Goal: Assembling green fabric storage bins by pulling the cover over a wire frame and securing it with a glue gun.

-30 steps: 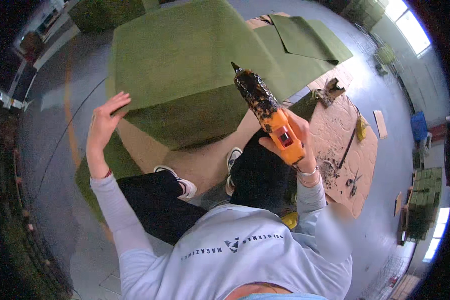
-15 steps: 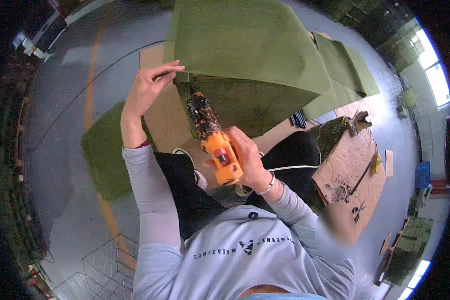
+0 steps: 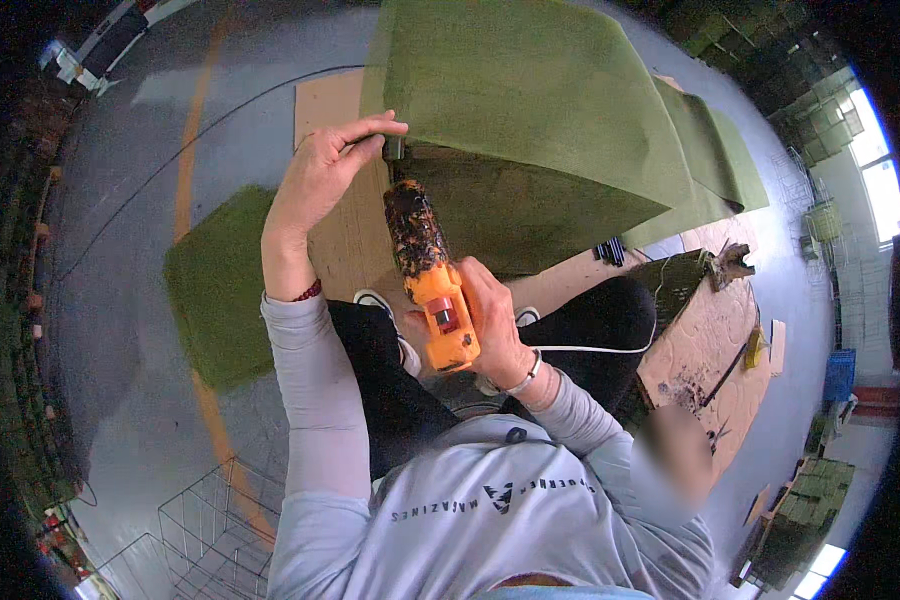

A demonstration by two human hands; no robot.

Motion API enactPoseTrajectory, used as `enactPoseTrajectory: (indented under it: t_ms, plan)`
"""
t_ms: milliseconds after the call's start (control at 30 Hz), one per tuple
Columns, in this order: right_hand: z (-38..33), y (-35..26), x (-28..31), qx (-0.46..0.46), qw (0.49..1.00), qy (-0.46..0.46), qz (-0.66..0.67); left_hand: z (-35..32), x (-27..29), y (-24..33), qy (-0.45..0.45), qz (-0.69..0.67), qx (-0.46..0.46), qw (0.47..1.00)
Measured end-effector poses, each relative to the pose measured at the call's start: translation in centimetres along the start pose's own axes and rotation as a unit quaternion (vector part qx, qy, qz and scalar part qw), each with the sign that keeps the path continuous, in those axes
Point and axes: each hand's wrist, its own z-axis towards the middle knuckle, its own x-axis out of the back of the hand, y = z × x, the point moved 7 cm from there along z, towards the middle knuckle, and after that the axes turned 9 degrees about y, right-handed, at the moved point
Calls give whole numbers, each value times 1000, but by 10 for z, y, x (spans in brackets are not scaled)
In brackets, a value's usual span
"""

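Note:
My right hand (image 3: 495, 320) is wrapped around an orange glue gun (image 3: 438, 290), whose barrel is caked with dark, glossy residue. The barrel points away from me, its tip just short of a small grey metal piece (image 3: 395, 149) at the edge of a green mesh sheet (image 3: 530, 90). At that same edge my left hand (image 3: 320, 180) pinches the sheet with thumb and fingers, near the metal piece. The mesh spreads over a box-like form, and its near side hangs in shadow. What lies under the fingertips is partly hidden.
A folded green mesh piece (image 3: 220, 290) lies on the floor at left. To the right, a cardboard-topped block (image 3: 705, 340) bears scraps, a dark rod and a yellow-handled tool (image 3: 755, 347). A wire basket (image 3: 210, 520) stands at lower left, and a blue crate (image 3: 840, 375) at far right.
The whole scene has shifted slightly rightward in view. The glue gun stands a little more upright, its tip nearer the metal piece. Both hands keep their grips.

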Motion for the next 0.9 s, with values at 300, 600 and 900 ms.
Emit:
enactPoseTrajectory:
  t_ms: [300, 600, 900]
  plan:
    - [-18, 7, 30, 25, 999, -16, 17, -10, -18, 8, -46, 83, -127, 987]
    - [-62, 28, 145, 124, 987, 39, -94, -82, -81, 60, -85, 22, -14, 996]
    - [-65, 23, 181, 117, 952, 198, 203, -184, -244, 68, -258, -182, 56, 947]
